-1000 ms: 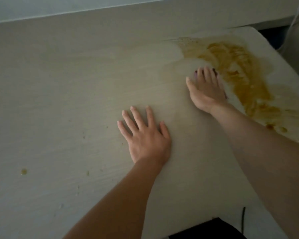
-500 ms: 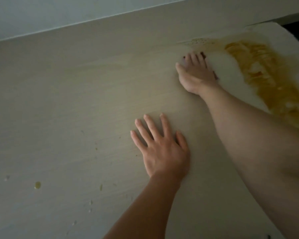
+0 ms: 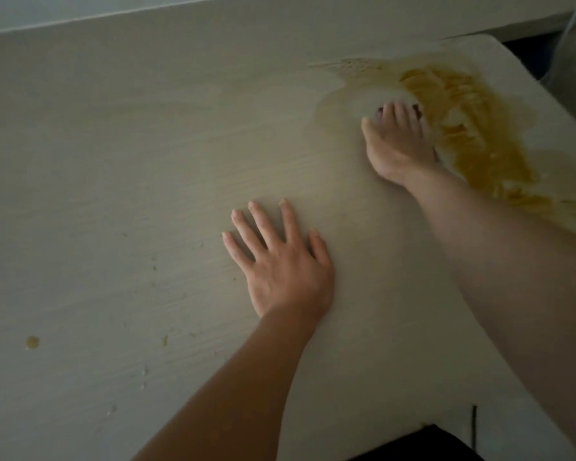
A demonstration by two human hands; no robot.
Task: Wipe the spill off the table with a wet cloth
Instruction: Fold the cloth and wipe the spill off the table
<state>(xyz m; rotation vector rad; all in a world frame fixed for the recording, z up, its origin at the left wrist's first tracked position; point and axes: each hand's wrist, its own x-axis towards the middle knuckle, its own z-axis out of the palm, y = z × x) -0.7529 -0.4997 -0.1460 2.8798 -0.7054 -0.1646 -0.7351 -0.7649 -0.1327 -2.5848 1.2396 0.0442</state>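
Pale wood-grain table [image 3: 130,161], smeared yellow-brown spill [image 3: 463,128] near far right edge, right hand [image 3: 399,144] fingers straight, pressing mostly hidden dark cloth [image 3: 416,109], left hand [image 3: 283,264] flat, fingers spread, yellow droplet [image 3: 32,341] front left

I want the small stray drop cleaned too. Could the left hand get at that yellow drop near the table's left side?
Probably yes. The left hand rests flat on the bare table, and nothing lies between it and the yellow drop. But it holds no cloth; a dark bit that may be the cloth peeks from under the right hand.
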